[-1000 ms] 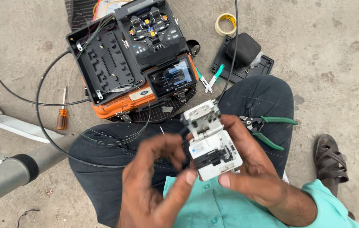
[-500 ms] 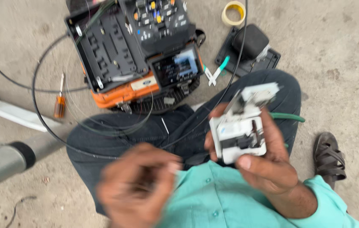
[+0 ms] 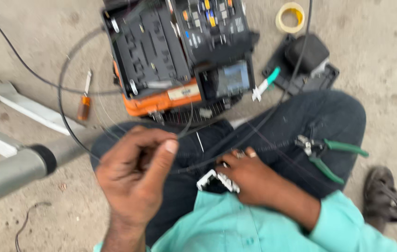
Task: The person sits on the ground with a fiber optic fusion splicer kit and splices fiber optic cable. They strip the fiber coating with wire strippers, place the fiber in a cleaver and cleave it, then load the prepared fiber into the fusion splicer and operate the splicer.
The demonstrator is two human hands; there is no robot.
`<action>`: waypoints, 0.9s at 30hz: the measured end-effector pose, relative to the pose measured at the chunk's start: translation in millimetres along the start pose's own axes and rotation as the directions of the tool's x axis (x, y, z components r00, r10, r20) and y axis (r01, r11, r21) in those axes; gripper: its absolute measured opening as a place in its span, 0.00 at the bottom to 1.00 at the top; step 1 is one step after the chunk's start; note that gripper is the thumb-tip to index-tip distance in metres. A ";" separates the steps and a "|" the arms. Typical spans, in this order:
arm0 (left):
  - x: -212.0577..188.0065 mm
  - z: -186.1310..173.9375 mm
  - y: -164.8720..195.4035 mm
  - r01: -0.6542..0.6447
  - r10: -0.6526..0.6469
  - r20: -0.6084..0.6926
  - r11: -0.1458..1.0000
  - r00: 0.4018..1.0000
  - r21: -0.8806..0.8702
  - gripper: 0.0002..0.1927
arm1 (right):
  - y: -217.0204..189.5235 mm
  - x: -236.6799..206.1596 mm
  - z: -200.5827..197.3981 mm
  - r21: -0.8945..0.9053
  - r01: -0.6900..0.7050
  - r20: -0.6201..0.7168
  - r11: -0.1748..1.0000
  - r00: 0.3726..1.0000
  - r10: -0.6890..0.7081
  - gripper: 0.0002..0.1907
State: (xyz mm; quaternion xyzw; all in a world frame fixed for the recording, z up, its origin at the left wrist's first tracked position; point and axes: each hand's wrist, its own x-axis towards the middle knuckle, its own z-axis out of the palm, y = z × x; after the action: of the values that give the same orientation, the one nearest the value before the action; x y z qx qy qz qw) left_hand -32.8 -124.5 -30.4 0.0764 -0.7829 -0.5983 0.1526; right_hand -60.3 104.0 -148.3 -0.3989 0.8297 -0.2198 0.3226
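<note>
Cleaver (image 3: 212,179) lies under right hand's (image 3: 247,179) grip.

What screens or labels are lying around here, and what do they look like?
Screen: small bluish-grey rectangle on the front of the black and orange machine, top centre.
Label: pale strip on the machine's orange edge, left of the screen.
Writing too blurred to tell.

Beside the matt black-and-orange plastic splicer case (image 3: 161,70), we see rough concrete floor (image 3: 385,70), green rubber-handled metal pliers (image 3: 329,156), and smooth glossy black cable (image 3: 63,93).
</note>
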 end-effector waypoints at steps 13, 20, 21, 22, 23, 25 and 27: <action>164.3 27.0 -55.3 -0.192 0.193 0.065 0.981 0.979 -0.011 0.03 | 19.0 -51.1 -131.3 0.063 0.186 -0.110 0.981 0.978 -0.179 0.24; 210.0 52.8 -107.4 -0.087 0.132 0.211 0.973 0.969 -0.212 0.06 | 42.7 47.4 -260.7 0.227 0.289 -0.646 0.930 0.760 -0.078 0.24; 211.4 53.9 -111.6 -0.078 0.120 0.206 0.976 0.971 -0.202 0.06 | 47.6 71.6 -270.9 0.173 0.377 -0.640 0.910 0.745 -0.187 0.25; 212.1 54.8 -114.8 -0.068 0.107 0.202 0.979 0.973 -0.192 0.06 | 51.6 92.9 -276.8 0.121 0.461 -0.627 0.879 0.722 -0.292 0.27; 213.7 55.0 -117.3 -0.062 0.098 0.198 0.981 0.975 -0.182 0.06 | 55.3 109.4 -280.7 0.131 0.449 -0.600 0.884 0.746 -0.290 0.29; 216.1 54.8 -120.0 -0.075 0.104 0.198 0.986 0.975 -0.149 0.06 | 62.0 131.4 -283.1 0.154 0.419 -0.539 0.895 0.794 -0.280 0.32; 218.7 55.1 -120.9 -0.092 0.114 0.195 0.989 0.974 -0.120 0.06 | 67.1 141.9 -281.6 0.073 0.366 -0.515 0.928 0.810 -0.279 0.35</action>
State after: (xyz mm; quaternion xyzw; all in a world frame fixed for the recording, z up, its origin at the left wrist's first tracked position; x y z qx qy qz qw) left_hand -264.6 -173.2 -127.3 -0.0337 -0.7630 -0.6366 0.1074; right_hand -362.5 59.5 -45.3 -0.4355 0.7826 -0.4359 0.0891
